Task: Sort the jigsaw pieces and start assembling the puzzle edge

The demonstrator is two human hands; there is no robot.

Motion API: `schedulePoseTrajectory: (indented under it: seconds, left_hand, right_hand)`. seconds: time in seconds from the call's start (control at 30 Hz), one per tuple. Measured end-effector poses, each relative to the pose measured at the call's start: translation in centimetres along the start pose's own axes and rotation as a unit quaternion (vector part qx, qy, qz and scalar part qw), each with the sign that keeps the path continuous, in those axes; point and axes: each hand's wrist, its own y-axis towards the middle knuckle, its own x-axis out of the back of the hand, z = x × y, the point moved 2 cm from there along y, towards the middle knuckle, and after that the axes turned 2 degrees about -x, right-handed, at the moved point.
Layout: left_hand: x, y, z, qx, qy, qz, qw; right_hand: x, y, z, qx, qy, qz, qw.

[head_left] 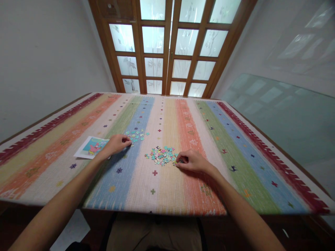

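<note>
A larger heap of small jigsaw pieces [162,156], mostly turquoise with some pink and yellow, lies on the striped tablecloth in front of me. My right hand [193,160] is at the heap's right edge, thumb and forefinger pinched on a jigsaw piece there. A smaller, looser group of turquoise pieces [138,134] is spread farther back on the left. Beside that group, my left hand [118,144] has its fingertips closed on a jigsaw piece [132,145] low over the cloth. A picture card [90,147] with a pink cartoon starfish lies partly behind my left wrist.
The tablecloth [155,184] covers a wide table, whose near edge runs just in front of my lap. Beyond the far edge stand wooden doors [167,52] with frosted panes. A pale glass panel [282,115] leans at the right wall.
</note>
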Motion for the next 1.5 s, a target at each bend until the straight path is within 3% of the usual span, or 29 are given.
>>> schedulePoseTrajectory:
  seconds: [0.1, 0.27, 0.37, 0.5, 0.67, 0.83, 0.97, 1.07, 1.17, 1.33, 1.5]
  left_hand:
    - [-0.1, -0.1, -0.1, -0.006, 0.017, -0.013, 1.000]
    - [0.7, -0.5, 0.6, 0.002, 0.034, -0.112, 0.993]
    - [0.8, -1.0, 0.2, -0.004, 0.026, -0.137, 0.990]
    - [-0.7, -2.5, -2.7, -0.139, 0.002, -0.127, 0.982]
    - [-4.4, -5.2, -7.9, -0.349, 0.019, -0.124, 0.928]
    - [-7.1, -6.2, -11.6, -0.421, -0.026, -0.081, 0.903]
    - [-8.0, -6.2, -13.0, -0.391, -0.139, -0.029, 0.910]
    - [-8.2, -6.2, -13.3, -0.364, -0.163, -0.013, 0.917]
    - [-7.7, -5.6, -12.7, -0.327, -0.166, -0.014, 0.930]
    - [-5.7, -2.4, -8.6, -0.233, -0.125, -0.055, 0.963]
    - [-3.9, 0.4, -3.7, -0.118, -0.043, -0.079, 0.989]
  right_hand:
    - [0.0, 0.0, 0.0, -0.001, 0.002, -0.002, 1.000]
    - [0.1, -0.1, 0.3, 0.003, 0.033, 0.004, 0.999]
    - [0.2, -0.1, 0.5, -0.004, 0.082, 0.016, 0.997]
    - [0.3, -0.1, 0.5, -0.026, 0.184, 0.024, 0.982]
    - [0.2, 0.0, 0.7, -0.038, 0.298, 0.048, 0.953]
    - [0.2, -0.1, 1.1, -0.026, 0.345, 0.089, 0.934]
    - [0.1, -0.2, 1.3, -0.022, 0.351, 0.099, 0.931]
    - [-0.2, -0.2, 1.4, -0.016, 0.351, 0.099, 0.931]
    - [-0.2, 0.0, 1.4, -0.023, 0.347, 0.054, 0.936]
    - [-0.1, 0.4, 0.9, -0.038, 0.337, -0.036, 0.940]
    - [0.1, 0.6, 0.4, -0.023, 0.334, -0.083, 0.939]
